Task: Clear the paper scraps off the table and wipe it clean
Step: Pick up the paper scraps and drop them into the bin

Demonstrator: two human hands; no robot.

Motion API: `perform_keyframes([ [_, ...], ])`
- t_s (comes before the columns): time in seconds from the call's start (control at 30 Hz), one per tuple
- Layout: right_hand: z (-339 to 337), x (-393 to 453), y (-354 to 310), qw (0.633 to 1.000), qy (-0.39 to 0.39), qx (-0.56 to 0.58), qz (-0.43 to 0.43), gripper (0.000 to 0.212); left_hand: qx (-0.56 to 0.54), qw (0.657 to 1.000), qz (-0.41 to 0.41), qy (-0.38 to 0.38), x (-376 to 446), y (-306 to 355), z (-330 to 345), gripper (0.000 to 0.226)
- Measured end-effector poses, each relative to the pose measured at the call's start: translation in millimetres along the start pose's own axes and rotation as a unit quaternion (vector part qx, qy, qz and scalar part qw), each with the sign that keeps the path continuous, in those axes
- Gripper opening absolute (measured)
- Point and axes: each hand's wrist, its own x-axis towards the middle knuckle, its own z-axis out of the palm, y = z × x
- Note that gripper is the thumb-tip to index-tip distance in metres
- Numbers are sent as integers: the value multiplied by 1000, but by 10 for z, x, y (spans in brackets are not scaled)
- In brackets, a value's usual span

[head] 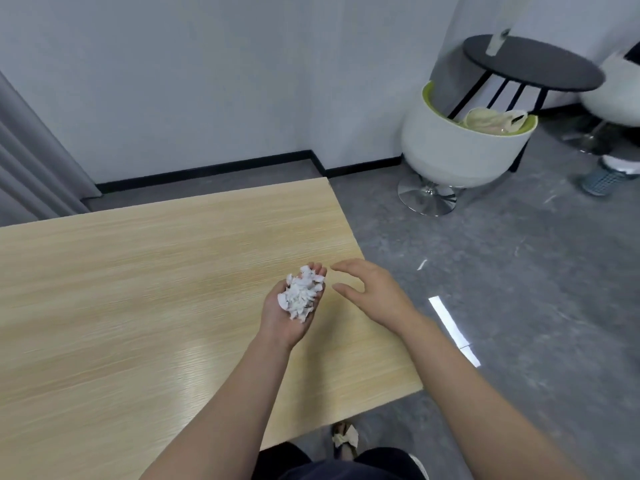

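Paper scraps [300, 296]: heaped in a loose white pile, centre of the frame, just above the right part of the table top
Risk of spill: likely to slide off the fingertip end or the open side if the palm tilts, since nothing closes over the pile
Risk of scatter: light bits, probably prone to drifting off on a quick swing of the arm, then landing back on the wood or the floor
Place in the grip: resting on the upturned palm and fingers, carried rather than clamped
Left hand [289, 315]: palm up, fingers nearly straight and only slightly cupped, holding the pile from below
Right hand [372, 294]: just right of the pile, apart from it, fingers spread and gently curved, holding nothing
Table [145, 278]: pale wood, filling the left and lower centre, no scraps visible on the part shown
Wiping: not yet begun, no cloth in sight
Bin: cannot tell where, none seen
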Motion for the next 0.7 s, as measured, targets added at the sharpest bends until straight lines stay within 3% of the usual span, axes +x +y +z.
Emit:
perform_keyframes([
  [0.43,26,-784,-89,964,186,40,188,36,135,969,-202,-50,61,-171,229,43],
  [0.7,-65,-1572,56,931,243,38,271,38,189,935,-289,-82,-38,-914,220,41],
])
